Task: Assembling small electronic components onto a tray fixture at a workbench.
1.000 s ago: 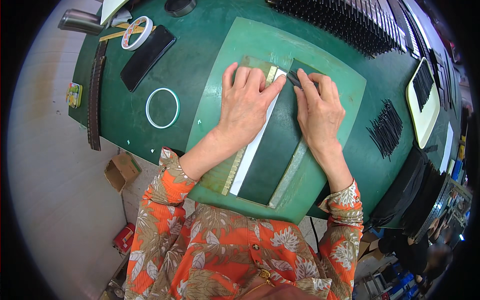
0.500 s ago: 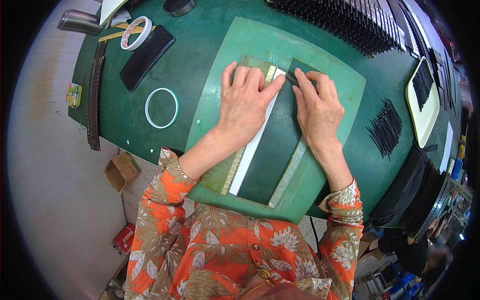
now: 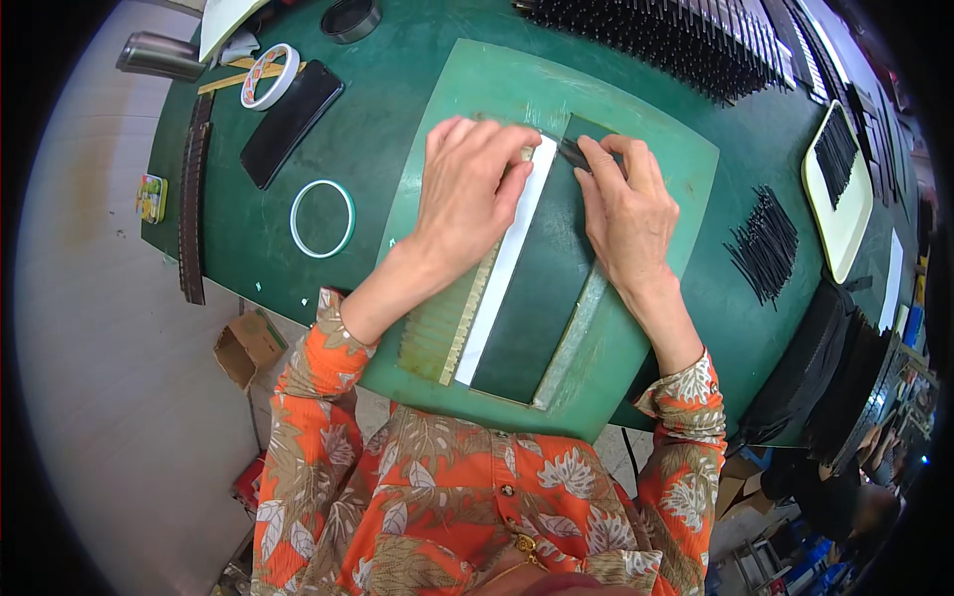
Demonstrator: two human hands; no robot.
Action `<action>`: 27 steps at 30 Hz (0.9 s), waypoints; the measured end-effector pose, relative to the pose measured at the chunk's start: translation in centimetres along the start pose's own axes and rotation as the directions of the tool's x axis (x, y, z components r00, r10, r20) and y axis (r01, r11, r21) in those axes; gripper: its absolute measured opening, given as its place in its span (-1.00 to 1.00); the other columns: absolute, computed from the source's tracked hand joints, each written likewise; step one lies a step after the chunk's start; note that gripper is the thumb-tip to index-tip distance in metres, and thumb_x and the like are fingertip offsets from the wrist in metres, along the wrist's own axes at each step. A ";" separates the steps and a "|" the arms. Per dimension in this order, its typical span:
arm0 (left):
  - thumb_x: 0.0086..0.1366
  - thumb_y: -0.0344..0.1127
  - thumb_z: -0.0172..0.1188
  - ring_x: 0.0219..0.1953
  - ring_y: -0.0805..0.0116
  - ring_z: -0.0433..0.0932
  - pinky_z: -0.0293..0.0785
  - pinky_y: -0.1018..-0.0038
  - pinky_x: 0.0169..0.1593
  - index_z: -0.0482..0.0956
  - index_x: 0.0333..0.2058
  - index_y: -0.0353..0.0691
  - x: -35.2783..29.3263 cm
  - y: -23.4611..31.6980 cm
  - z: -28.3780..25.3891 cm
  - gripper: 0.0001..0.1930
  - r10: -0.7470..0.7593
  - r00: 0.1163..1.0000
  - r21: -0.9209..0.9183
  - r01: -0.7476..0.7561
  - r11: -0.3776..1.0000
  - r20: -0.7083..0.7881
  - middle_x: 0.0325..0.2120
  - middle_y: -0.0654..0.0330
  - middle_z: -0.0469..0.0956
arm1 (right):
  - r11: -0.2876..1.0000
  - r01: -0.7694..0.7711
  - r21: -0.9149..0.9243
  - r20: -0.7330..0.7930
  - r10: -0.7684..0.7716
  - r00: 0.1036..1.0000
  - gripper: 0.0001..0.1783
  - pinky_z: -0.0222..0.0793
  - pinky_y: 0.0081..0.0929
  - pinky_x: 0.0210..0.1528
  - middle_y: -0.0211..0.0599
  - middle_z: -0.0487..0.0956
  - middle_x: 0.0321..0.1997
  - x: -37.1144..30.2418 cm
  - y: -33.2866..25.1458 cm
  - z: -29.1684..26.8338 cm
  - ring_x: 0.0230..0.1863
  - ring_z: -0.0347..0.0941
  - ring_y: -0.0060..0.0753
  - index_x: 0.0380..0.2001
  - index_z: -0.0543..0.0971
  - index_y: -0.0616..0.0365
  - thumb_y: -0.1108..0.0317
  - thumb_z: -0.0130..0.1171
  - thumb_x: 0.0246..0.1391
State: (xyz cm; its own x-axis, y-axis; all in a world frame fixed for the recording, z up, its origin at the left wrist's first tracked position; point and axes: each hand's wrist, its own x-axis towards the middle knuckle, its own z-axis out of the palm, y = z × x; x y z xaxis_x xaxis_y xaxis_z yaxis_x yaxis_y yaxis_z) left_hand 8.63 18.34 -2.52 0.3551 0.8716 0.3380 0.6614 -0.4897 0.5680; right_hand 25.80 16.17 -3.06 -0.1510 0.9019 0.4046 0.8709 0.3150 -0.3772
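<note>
My right hand (image 3: pixel 632 214) pinches some thin black strips (image 3: pixel 573 152) between thumb and fingers, over the upper end of a dark green plate. My left hand (image 3: pixel 465 189) hovers near the top of a white strip (image 3: pixel 507 263), its fingers loosely bent, thumb and forefinger apart with nothing visible between them. That white strip lies along the left side of the dark plate (image 3: pixel 532 288). Beside it runs a yellowish notched edge (image 3: pixel 459 343), partly under my left hand. A grey metal bar (image 3: pixel 568 343) borders the plate on the right. All this rests on a light green mat (image 3: pixel 636 129).
Loose black strips (image 3: pixel 765 243) lie to the right, near a cream tray (image 3: pixel 850 253) holding more. Dense rows of black pins (image 3: pixel 656 40) stand at the back. On the left are a phone (image 3: pixel 291 124), tape rolls (image 3: pixel 270 77), a ring (image 3: pixel 295 223) and a metal cup (image 3: pixel 159 57).
My left hand has lifted off the white strip's top and shifted left, its thumb and forefinger parting. My right hand keeps its pinch, nearly in place.
</note>
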 end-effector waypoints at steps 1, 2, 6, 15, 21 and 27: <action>0.08 -0.47 0.15 -0.27 0.23 0.37 0.16 0.23 0.05 0.53 -0.30 -0.14 0.3 -0.2 0.0 -0.83 0.017 1.000 -0.010 -0.016 1.000 0.008 -0.47 0.22 0.41 | 1.000 -0.001 0.000 -0.002 0.001 1.000 -0.69 0.40 -0.44 -0.34 -0.35 0.46 -0.26 0.1 0.0 -0.1 -0.28 0.44 -0.35 -0.19 0.56 0.08 0.43 0.21 -0.09; 0.08 -0.47 0.15 -0.27 0.23 0.37 0.16 0.23 0.05 0.53 -0.30 -0.14 0.7 -0.4 0.2 -0.83 0.019 1.000 -0.009 -0.019 1.000 0.009 -0.47 0.22 0.41 | 1.000 -0.021 -0.012 -0.032 0.021 0.999 -0.70 0.40 -0.43 -0.34 -0.34 0.46 -0.26 0.2 0.1 -0.3 -0.29 0.45 -0.34 -0.19 0.56 0.09 0.43 0.21 -0.08; 0.03 -0.49 0.18 -0.26 0.25 0.39 0.14 0.21 0.08 0.53 -0.36 -0.15 2.1 -1.1 1.4 -0.84 0.125 0.991 0.037 -0.124 0.992 -0.049 -0.49 0.24 0.41 | 0.998 -0.061 -0.024 -0.099 0.058 0.993 -0.71 0.40 -0.41 -0.34 -0.31 0.47 -0.26 0.5 0.6 -0.5 -0.32 0.46 -0.31 -0.18 0.55 0.12 0.42 0.20 -0.06; 0.02 -0.52 0.17 -0.26 0.25 0.38 0.11 0.10 0.11 0.49 -0.46 -0.17 3.2 -1.3 1.4 -0.90 0.228 0.971 0.142 -0.237 0.961 0.074 -0.48 0.25 0.41 | 0.996 -0.090 -0.002 -0.111 0.089 0.990 -0.71 0.40 -0.40 -0.33 -0.29 0.47 -0.25 0.4 1.2 -0.4 -0.32 0.46 -0.30 -0.17 0.54 0.14 0.41 0.19 -0.03; 0.01 -0.54 0.10 -0.25 0.23 0.37 0.12 0.08 0.12 0.46 -0.48 -0.22 4.0 -1.4 1.0 -0.92 0.313 0.929 0.240 -0.355 0.904 0.196 -0.48 0.20 0.37 | 0.995 -0.097 0.013 -0.111 0.098 0.989 -0.71 0.40 -0.40 -0.32 -0.28 0.46 -0.25 0.4 1.1 -0.3 -0.31 0.46 -0.29 -0.17 0.54 0.14 0.40 0.19 -0.03; 0.03 -0.51 0.12 -0.22 0.22 0.36 0.10 0.11 0.16 0.40 -0.41 -0.23 4.0 -1.5 0.6 -0.88 0.360 0.883 0.355 -0.454 0.817 0.301 -0.43 0.18 0.35 | 0.995 -0.092 0.022 -0.124 0.094 0.988 -0.71 0.40 -0.39 -0.32 -0.28 0.46 -0.25 0.5 1.3 -0.2 -0.31 0.46 -0.27 -0.17 0.53 0.14 0.40 0.19 -0.03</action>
State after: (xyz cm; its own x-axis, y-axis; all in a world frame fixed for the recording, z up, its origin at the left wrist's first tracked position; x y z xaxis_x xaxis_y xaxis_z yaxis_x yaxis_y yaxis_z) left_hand 9.49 22.61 -2.50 0.7506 0.5999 0.2770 0.6135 -0.7884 0.0447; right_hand 26.92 16.94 -3.22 -0.0092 0.8840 0.4673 0.8708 0.2368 -0.4309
